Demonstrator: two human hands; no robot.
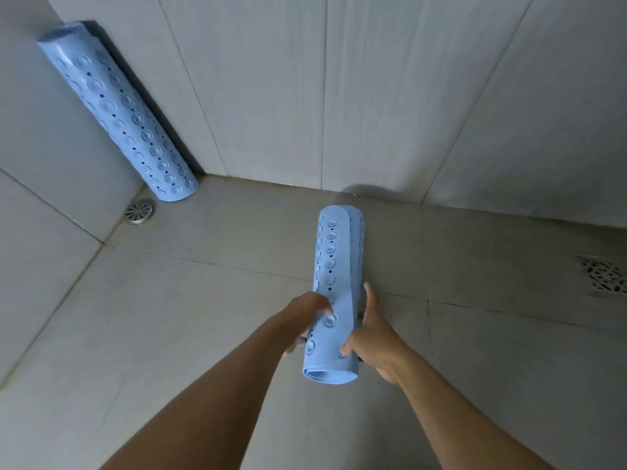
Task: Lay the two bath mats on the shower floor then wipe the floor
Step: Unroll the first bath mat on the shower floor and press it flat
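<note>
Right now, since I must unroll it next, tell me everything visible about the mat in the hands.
The mat is light blue and rubbery-looking, rolled into a tube, studded with round suction cups and small holes. Its loose outer edge runs along the roll. It points away over the tiled floor. The left hand and right hand grip its near end.

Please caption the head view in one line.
The left hand and right hand grip a rolled blue bath mat over the shower floor; a second rolled mat leans in the corner.
</note>
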